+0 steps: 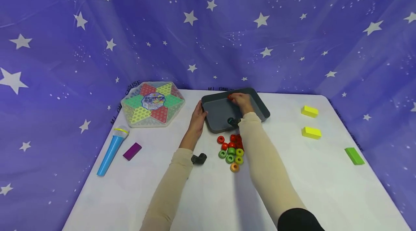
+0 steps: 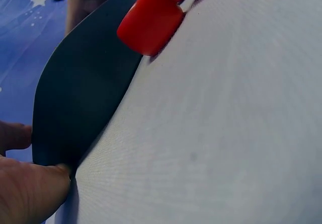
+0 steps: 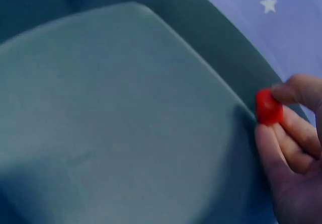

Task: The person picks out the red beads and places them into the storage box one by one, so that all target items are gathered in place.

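A dark grey rectangular tray (image 1: 218, 115) lies at the back middle of the table. Over its far part, my right hand (image 1: 242, 102) pinches a small red bead (image 3: 269, 106) between thumb and fingertips, close to the tray's wall. Against the tray's left side rests my left hand (image 1: 196, 119), its fingers fairly straight and its thumb (image 2: 32, 189) touching the outer wall. In front of the tray sits a cluster of rounded beads with holes: red ones (image 1: 220, 139), green ones (image 1: 230, 158), yellow-green ones (image 1: 238, 160) and an orange one (image 1: 234, 167). My right sleeve partly covers the cluster's right side.
A Chinese checkers box (image 1: 152, 104) lies at the back left, with a blue toy microphone (image 1: 112, 151) and a purple block (image 1: 132, 151) nearer. On the right are two yellow blocks (image 1: 311, 133) and a green block (image 1: 354, 156). A starry curtain (image 1: 227, 35) hangs behind the table.
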{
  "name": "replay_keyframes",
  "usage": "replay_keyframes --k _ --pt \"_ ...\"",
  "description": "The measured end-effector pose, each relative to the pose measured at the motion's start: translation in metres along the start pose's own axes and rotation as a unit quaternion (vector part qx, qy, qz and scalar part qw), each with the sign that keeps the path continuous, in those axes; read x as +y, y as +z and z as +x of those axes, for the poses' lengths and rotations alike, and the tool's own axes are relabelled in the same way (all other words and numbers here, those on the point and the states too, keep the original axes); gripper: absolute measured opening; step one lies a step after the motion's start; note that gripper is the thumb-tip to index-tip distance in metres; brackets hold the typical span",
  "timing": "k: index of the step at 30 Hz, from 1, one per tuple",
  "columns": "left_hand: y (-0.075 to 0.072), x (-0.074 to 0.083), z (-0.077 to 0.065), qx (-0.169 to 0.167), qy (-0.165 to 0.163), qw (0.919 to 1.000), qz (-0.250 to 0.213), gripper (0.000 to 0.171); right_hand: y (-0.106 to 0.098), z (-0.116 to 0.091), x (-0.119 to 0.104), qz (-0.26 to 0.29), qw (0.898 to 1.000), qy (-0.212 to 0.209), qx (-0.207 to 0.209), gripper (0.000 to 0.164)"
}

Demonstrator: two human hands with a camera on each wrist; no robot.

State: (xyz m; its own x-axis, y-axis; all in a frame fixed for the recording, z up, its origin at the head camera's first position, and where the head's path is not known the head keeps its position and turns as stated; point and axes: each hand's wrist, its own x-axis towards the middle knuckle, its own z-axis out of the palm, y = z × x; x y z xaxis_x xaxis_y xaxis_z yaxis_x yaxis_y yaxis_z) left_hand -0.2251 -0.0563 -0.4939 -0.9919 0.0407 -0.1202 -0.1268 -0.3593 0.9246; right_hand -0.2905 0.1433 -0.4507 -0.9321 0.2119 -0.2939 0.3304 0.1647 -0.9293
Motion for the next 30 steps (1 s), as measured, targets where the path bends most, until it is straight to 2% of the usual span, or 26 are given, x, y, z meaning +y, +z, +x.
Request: replay_keyframes --k 3,6,8,12,17,21,25,30 --pt "0.001 -0.006 -0.005 0.000 -0.004 1.0000 0.003 0.066 0.006 -0.002 0.008 -0.050 0.997 -0.020 0.054 0.028" --pt "0.000 -0.009 -0.007 -0.003 -0.005 1.0000 0.002 0.066 0.014 -0.005 0.011 -0.099 0.989 -0.031 0.106 0.022" --pt "0.000 -0.009 -0.007 -0.006 -0.004 1.0000 0.002 0.067 0.018 -0.007 0.009 -0.111 0.984 -0.036 0.132 0.019" --pt "-0.001 -0.006 -0.005 -0.011 0.001 0.9999 0.004 0.068 0.024 -0.007 0.006 -0.108 0.982 -0.038 0.152 0.018" --pt "-0.002 -0.007 -0.004 -0.012 0.005 0.9999 -0.004 0.068 0.023 -0.006 0.007 -0.099 0.984 -0.028 0.148 0.023" --pt "0.000 -0.009 -0.003 -0.014 0.001 0.9999 -0.006 0.069 0.016 -0.007 0.009 -0.075 0.988 -0.008 0.138 0.029" --pt "0.001 -0.005 -0.001 -0.016 0.004 0.9999 -0.003 0.069 0.007 -0.006 0.001 -0.040 0.989 -0.022 0.141 0.034" --pt "-0.002 0.002 0.003 -0.009 -0.003 0.9999 -0.008 0.070 -0.005 -0.011 -0.015 0.085 0.991 -0.024 0.102 0.034"
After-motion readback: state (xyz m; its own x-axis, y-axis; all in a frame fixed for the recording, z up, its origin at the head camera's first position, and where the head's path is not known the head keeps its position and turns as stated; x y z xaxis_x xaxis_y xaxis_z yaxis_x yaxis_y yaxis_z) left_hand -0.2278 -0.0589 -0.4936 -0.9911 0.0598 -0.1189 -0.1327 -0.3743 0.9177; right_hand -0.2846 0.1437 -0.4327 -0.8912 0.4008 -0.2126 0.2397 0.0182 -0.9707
